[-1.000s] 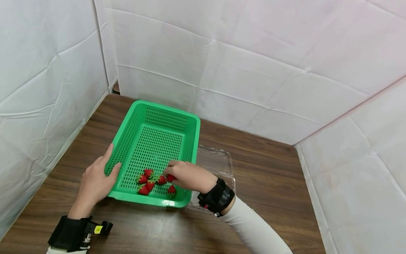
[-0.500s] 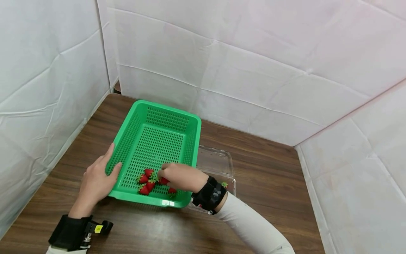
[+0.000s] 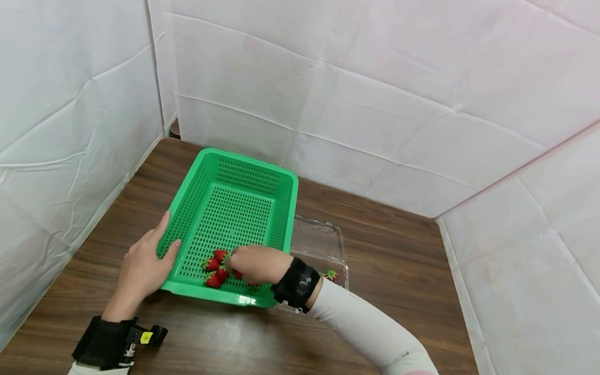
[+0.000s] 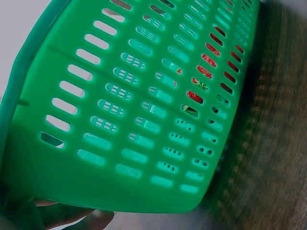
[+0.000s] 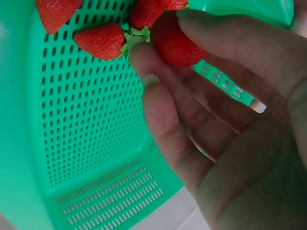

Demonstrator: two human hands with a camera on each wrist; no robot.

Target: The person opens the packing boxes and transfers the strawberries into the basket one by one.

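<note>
A green perforated basket [image 3: 244,166] sits on the brown table. Several red strawberries [image 3: 214,268] lie at its near end. My right hand [image 3: 238,262] reaches into the basket and pinches one strawberry [image 5: 180,45] between thumb and fingers, right beside the others [image 5: 100,40]. My left hand [image 3: 160,242] holds the basket's left wall, thumb hooked over the rim and fingers along the outside. In the left wrist view the basket's outer wall [image 4: 134,110] fills the frame, with red fruit [image 4: 195,96] showing through the slots.
A clear plastic clamshell box [image 3: 319,242] lies against the basket's right side, with one strawberry [image 3: 330,273] in it. White sheet walls [image 3: 375,104] close in the table at the back and both sides. Bare wood [image 3: 398,260] lies to the right.
My right hand has slid left, deeper into the basket, and closed round a strawberry in the cluster. The strawberry in the clamshell came into view. My left hand has stayed put.
</note>
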